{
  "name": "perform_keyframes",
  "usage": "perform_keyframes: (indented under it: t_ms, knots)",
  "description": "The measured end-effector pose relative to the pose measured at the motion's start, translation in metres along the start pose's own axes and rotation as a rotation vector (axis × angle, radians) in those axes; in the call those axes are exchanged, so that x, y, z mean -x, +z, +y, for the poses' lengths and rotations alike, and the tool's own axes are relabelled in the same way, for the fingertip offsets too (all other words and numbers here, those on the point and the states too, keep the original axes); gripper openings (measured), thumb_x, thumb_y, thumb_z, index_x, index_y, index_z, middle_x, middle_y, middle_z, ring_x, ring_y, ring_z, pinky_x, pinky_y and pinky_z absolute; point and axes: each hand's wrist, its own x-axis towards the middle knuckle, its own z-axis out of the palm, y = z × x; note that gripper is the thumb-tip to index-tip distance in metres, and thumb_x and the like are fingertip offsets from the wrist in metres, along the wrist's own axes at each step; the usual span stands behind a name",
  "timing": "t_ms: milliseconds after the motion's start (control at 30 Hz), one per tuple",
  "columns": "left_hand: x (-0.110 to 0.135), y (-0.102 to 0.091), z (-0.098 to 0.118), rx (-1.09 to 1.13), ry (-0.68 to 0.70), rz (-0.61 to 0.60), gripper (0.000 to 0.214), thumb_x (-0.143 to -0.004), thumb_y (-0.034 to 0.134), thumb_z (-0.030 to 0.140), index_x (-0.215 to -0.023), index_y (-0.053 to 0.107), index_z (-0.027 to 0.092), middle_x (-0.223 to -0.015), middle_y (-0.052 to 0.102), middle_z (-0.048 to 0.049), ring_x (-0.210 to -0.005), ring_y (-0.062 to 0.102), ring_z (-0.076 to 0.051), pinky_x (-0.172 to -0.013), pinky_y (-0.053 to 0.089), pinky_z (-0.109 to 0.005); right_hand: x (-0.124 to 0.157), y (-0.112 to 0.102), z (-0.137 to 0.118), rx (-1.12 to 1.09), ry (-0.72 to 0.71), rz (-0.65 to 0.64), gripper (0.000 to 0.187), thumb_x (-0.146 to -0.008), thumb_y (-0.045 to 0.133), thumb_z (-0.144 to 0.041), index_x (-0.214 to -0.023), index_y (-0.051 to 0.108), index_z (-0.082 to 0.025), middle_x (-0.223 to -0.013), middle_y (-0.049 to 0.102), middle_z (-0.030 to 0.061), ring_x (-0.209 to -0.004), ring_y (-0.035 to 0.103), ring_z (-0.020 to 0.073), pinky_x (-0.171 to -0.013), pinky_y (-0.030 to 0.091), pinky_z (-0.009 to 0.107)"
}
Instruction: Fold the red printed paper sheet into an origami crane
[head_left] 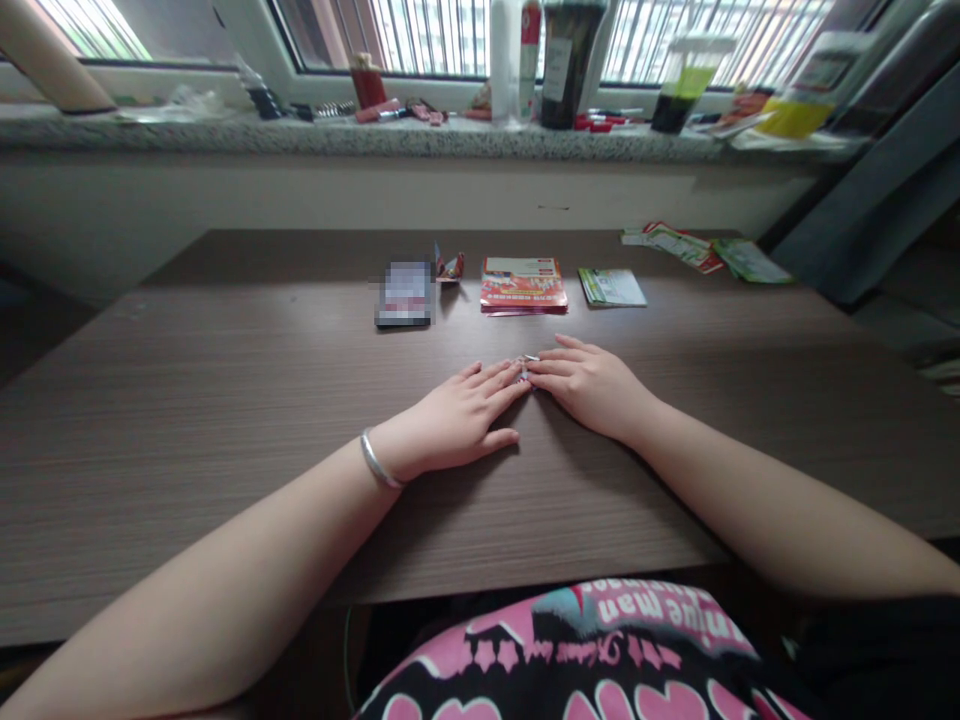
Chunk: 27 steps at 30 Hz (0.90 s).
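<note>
My left hand (463,415) lies flat on the brown table (225,400), its fingers stretched out and the thumb apart. Palm down from the other side, my right hand (596,388) has its fingers extended too. The fingertips of both meet over a small, pale, shiny folded piece (526,371), which looks like paper or foil. Most of it is hidden under the fingers. Just beyond the hands is a stack of red printed paper sheets (525,288), and right of that a smaller stack of green and white ones (613,288).
A dark-edged device with a blurred screen (405,293) lies back left, beside a folded red paper piece (450,266). More printed papers (686,247) are scattered back right. Bottles, including a dark jar (568,70), and small items crowd the stone windowsill (450,142).
</note>
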Motion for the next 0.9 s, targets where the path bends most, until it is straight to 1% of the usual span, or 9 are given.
perform_keyframes:
  t_ms: [33, 100, 167, 233, 367, 467, 667, 767, 900]
  knots:
    - [-0.001, 0.001, -0.001, -0.003, -0.020, -0.018, 0.069, -0.093, 0.043, 0.051, -0.149, 0.024, 0.016, -0.157, 0.018, -0.0123, -0.146, 0.018, -0.024, -0.119, 0.018, -0.043, -0.001, 0.001, 0.001, 0.012, 0.000, -0.013, 0.028, -0.094, 0.047, -0.020, -0.111, 0.069, -0.018, -0.118, 0.069, 0.0038, -0.109, 0.064, 0.0214, -0.108, 0.041, 0.044]
    - [-0.002, 0.001, -0.002, -0.009, -0.053, -0.049, 0.072, -0.093, 0.041, 0.055, -0.151, 0.020, 0.018, -0.158, 0.014, -0.0116, -0.147, 0.015, -0.024, -0.119, 0.015, -0.043, -0.001, 0.002, 0.002, 0.010, 0.010, -0.043, 0.030, -0.094, 0.046, -0.018, -0.115, 0.067, -0.016, -0.123, 0.066, 0.0056, -0.111, 0.063, 0.0208, -0.103, 0.047, 0.039]
    - [-0.003, 0.000, -0.003, -0.013, -0.078, -0.078, 0.072, -0.093, 0.039, 0.055, -0.151, 0.017, 0.018, -0.158, 0.011, -0.0110, -0.147, 0.012, -0.024, -0.119, 0.014, -0.042, -0.002, 0.003, 0.001, -0.009, 0.077, -0.044, 0.032, -0.094, 0.045, -0.017, -0.119, 0.066, -0.015, -0.124, 0.066, 0.0070, -0.114, 0.062, 0.0197, -0.099, 0.049, 0.033]
    - [-0.003, -0.004, -0.002, -0.013, -0.109, -0.114, 0.073, -0.093, 0.038, 0.055, -0.152, 0.015, 0.018, -0.158, 0.009, -0.0113, -0.147, 0.011, -0.024, -0.119, 0.013, -0.041, -0.001, 0.003, 0.001, -0.050, 0.133, -0.043, 0.033, -0.093, 0.045, -0.019, -0.119, 0.066, -0.015, -0.124, 0.066, 0.0070, -0.114, 0.062, 0.0186, -0.100, 0.049, 0.031]
    - [0.001, -0.012, 0.001, -0.017, -0.153, -0.184, 0.076, -0.093, 0.037, 0.057, -0.152, 0.014, 0.014, -0.158, 0.009, -0.0128, -0.147, 0.011, -0.024, -0.119, 0.014, -0.042, 0.000, -0.001, 0.002, -0.130, 0.170, -0.081, 0.034, -0.091, 0.047, -0.022, -0.120, 0.066, -0.018, -0.126, 0.064, 0.0058, -0.115, 0.062, 0.0177, -0.104, 0.046, 0.030]
    - [0.005, -0.017, 0.003, -0.038, -0.186, -0.205, 0.075, -0.093, 0.038, 0.056, -0.151, 0.018, 0.011, -0.157, 0.014, -0.0130, -0.146, 0.016, -0.025, -0.119, 0.016, -0.043, 0.000, -0.009, 0.003, -0.104, 0.224, -0.160, 0.036, -0.090, 0.046, -0.023, -0.118, 0.067, -0.017, -0.126, 0.065, 0.0067, -0.114, 0.062, 0.0200, -0.102, 0.048, 0.033]
    - [0.011, -0.020, 0.008, -0.092, -0.241, -0.088, 0.070, -0.091, 0.046, 0.052, -0.144, 0.035, 0.009, -0.151, 0.033, -0.0164, -0.140, 0.033, -0.029, -0.116, 0.023, -0.046, 0.001, -0.018, 0.000, 0.002, 0.337, -0.245, 0.035, -0.090, 0.045, -0.026, -0.112, 0.070, -0.015, -0.120, 0.068, 0.0086, -0.107, 0.066, 0.0236, -0.093, 0.053, 0.036]
    - [0.013, -0.019, 0.011, -0.118, -0.250, -0.016, 0.064, -0.089, 0.050, 0.048, -0.138, 0.044, 0.007, -0.145, 0.043, -0.0187, -0.134, 0.041, -0.030, -0.114, 0.027, -0.045, 0.002, -0.016, -0.001, 0.068, 0.381, -0.241, 0.033, -0.089, 0.047, -0.028, -0.104, 0.073, -0.014, -0.115, 0.070, 0.0102, -0.100, 0.068, 0.0256, -0.085, 0.055, 0.037]
    - [0.014, -0.017, 0.013, -0.152, -0.240, 0.067, 0.058, -0.088, 0.054, 0.046, -0.130, 0.051, 0.006, -0.137, 0.052, -0.0199, -0.126, 0.050, -0.031, -0.109, 0.033, -0.044, 0.003, -0.015, -0.002, 0.108, 0.384, -0.229, 0.031, -0.088, 0.048, -0.029, -0.099, 0.073, -0.014, -0.109, 0.072, 0.0109, -0.094, 0.069, 0.0250, -0.080, 0.055, 0.035]
